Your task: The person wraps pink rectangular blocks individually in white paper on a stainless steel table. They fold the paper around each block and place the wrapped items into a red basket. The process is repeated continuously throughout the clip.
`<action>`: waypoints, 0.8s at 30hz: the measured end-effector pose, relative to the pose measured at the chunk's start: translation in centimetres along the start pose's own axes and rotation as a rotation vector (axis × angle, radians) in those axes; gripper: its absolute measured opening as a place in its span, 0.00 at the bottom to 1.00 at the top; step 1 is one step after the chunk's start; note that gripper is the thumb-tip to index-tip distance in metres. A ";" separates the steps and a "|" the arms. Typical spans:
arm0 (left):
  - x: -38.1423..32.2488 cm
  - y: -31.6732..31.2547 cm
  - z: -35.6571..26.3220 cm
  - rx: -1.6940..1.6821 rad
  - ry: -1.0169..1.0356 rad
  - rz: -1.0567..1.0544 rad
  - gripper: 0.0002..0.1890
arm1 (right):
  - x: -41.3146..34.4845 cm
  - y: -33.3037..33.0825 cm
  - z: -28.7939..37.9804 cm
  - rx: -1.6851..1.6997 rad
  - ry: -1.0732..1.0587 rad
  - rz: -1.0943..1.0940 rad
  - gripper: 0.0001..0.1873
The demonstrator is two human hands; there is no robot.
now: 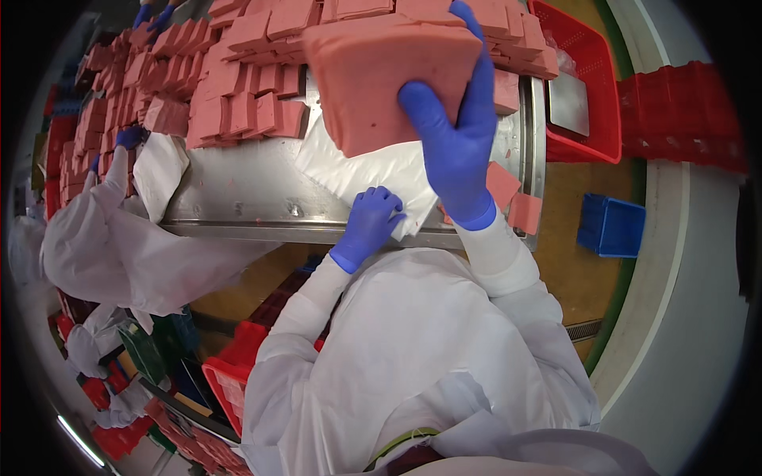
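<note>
My right hand [455,137], in a blue glove, is raised over the steel table [250,184] and grips a thick stack of square pink meat slices [369,89], thumb on the near face. Below and to the left, my left hand [370,223], also gloved in blue, rests at the near edge on a white plastic bag [357,172] lying flat. Its fingers are bent over the film; whether they pinch it I cannot tell. Several loose pink slices [525,213] lie by the table's right corner. Piled stacks of slices [238,113] fill the far side.
A red crate [604,131] holding a metal plate [568,98] stands right of the table; a blue bin [611,226] is on the floor. Co-workers in white [113,238] stand at left, one gloved hand [130,137] near the stacks. A red basket [229,381] is beside me at lower left.
</note>
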State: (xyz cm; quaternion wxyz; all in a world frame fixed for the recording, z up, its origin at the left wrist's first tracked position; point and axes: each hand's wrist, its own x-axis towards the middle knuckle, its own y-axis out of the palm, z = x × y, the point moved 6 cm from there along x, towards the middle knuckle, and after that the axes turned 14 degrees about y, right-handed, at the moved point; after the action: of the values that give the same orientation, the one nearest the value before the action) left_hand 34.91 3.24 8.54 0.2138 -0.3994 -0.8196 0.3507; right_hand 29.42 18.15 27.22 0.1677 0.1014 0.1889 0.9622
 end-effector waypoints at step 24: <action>10.0 -4.9 3.2 0.454 0.168 -0.429 0.22 | -7.9 -9.5 -16.9 -1.301 0.253 0.242 0.22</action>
State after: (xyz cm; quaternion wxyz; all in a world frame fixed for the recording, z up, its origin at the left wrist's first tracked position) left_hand 24.50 7.89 10.73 0.4333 -0.1874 -0.7654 0.4374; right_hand 35.02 18.06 7.01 0.0624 -0.1131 -0.4236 0.8966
